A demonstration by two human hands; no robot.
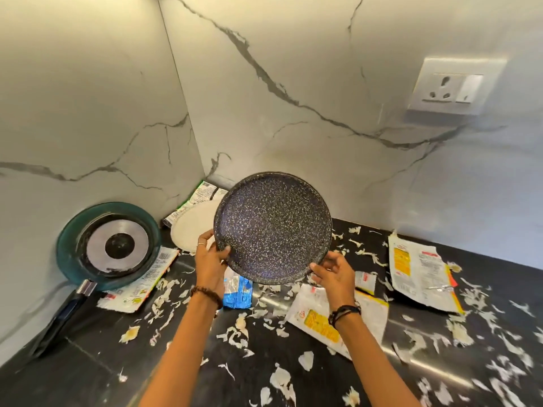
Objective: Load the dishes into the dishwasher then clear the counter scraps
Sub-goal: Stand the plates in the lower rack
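Note:
I hold a dark speckled plate tilted up above the black counter, its face toward me. My left hand grips its lower left rim, thumb on the face. My right hand grips the lower right rim. Behind the plate, a white plate lies in the corner. A teal frying pan leans upside down against the left wall. Torn food wrappers and pale peel scraps litter the counter.
Marble walls meet in a corner behind the plate. A wall socket sits high on the right wall. A blue wrapper lies under my hands, and a green one leans in the corner.

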